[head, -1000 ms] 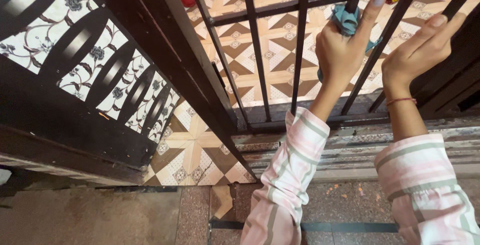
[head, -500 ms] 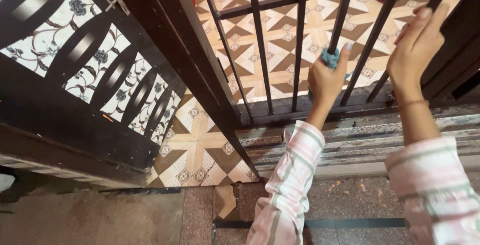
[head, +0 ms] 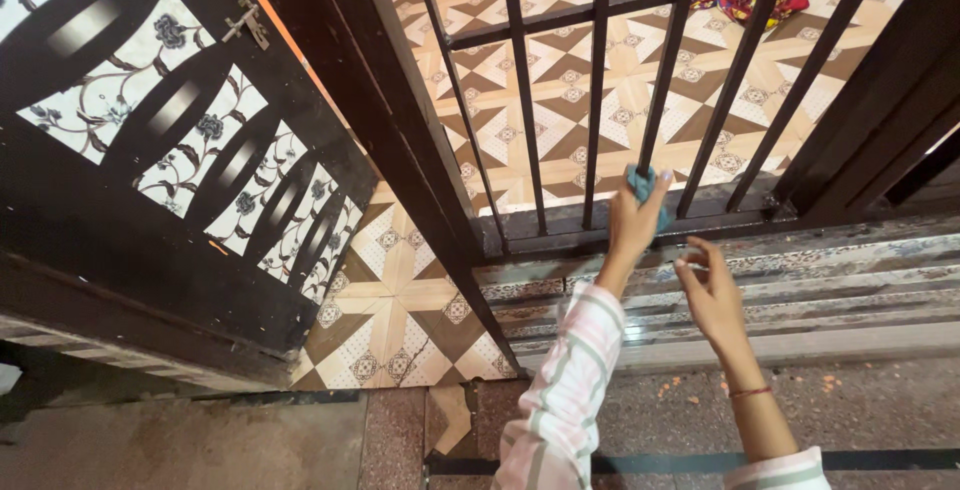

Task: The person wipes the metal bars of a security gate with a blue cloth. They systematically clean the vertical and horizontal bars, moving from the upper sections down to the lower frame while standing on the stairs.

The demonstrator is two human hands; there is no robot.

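Note:
My left hand (head: 632, 225) is closed around a small teal cloth (head: 640, 182) and presses it against the foot of a dark vertical bar (head: 668, 60) of a metal grille gate, just above the gate's bottom rail (head: 560, 235). My right hand (head: 712, 295) hovers lower and to the right, over the stone threshold. Its fingers are spread, and it holds and touches nothing. Both arms wear pink and white striped sleeves.
A dark door (head: 170, 150) with floral glass panels and a latch (head: 240, 15) stands swung open on the left. Patterned brown and cream floor tiles (head: 400, 300) lie behind the grille. A colourful cloth (head: 770, 0) lies on the floor far back. Grey stone steps (head: 850, 290) run below the gate.
My left hand slid the teal cloth down the bar from high up to its foot. My right hand let go of a bar on the right and dropped below the gate.

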